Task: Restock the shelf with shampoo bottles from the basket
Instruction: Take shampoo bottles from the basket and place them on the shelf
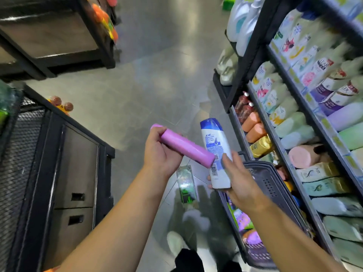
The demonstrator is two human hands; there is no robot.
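The left hand [161, 152] grips one end of a pink bottle [186, 147], with the fingers curled around it, and the bottle lies slanted across the view. Its free end comes in front of the white and blue bottle [215, 146], but I cannot tell if the two touch. The right hand [239, 181] holds this white and blue bottle by its lower part, near the base, with the blue end pointing away from the person. Both bottles are in the air above the floor, between the dark basket [271, 183] on the ground at the right and the shelf [255, 42], where many bottles lie in rows. More coloured products are inside the basket, and a green box [185, 185] stands on the floor just beside it. I think these bottles are stiff plastic and, if full, a little heavy for their size, so they will not bend in the hand. The smooth, round surface of the pink bottle looks slippery, and a hold at the end only can let it turn or slide. A grip around the middle of the body seems safer to me. The white bottle looks flatter, so it probably sits more steadily in the palm.
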